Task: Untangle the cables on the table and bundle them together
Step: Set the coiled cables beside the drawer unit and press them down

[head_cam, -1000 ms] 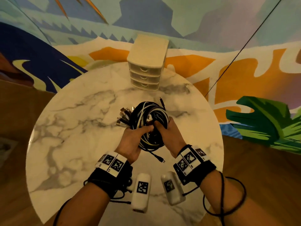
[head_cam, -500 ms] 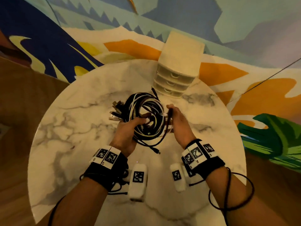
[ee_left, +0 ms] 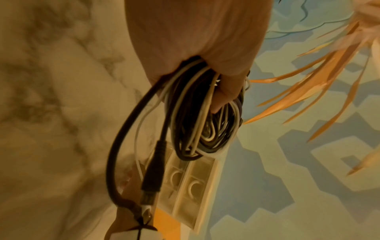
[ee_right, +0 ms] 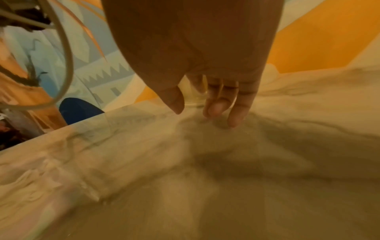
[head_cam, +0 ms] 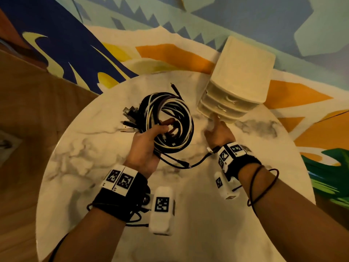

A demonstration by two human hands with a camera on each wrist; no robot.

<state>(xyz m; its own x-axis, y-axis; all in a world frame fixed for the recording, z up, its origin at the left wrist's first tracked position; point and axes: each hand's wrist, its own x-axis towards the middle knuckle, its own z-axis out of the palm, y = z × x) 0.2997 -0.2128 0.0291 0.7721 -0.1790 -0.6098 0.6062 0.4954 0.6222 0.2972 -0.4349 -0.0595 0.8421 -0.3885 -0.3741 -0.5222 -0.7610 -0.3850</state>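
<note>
A coil of black and white cables [head_cam: 170,121] is held above the round marble table [head_cam: 85,163]. My left hand [head_cam: 151,135] grips the coil's near-left side, with thumb and fingers curled round the strands [ee_left: 197,113]. Several plug ends [head_cam: 128,120] stick out to the left of the coil. One black cable tail [head_cam: 181,163] hangs toward my right wrist. My right hand [head_cam: 217,127] is off the cables, fingers [ee_right: 220,104] loose and pointing at the foot of the drawer unit [head_cam: 236,82], holding nothing.
The cream three-drawer unit stands at the table's far right edge, just beyond my right fingertips. A painted wall mural lies behind the table, and wooden floor [head_cam: 28,103] to the left.
My right hand let go of the coil and moved right and forward to the drawer unit's base. My left hand kept the coil and carried it slightly left. The view swung left.
</note>
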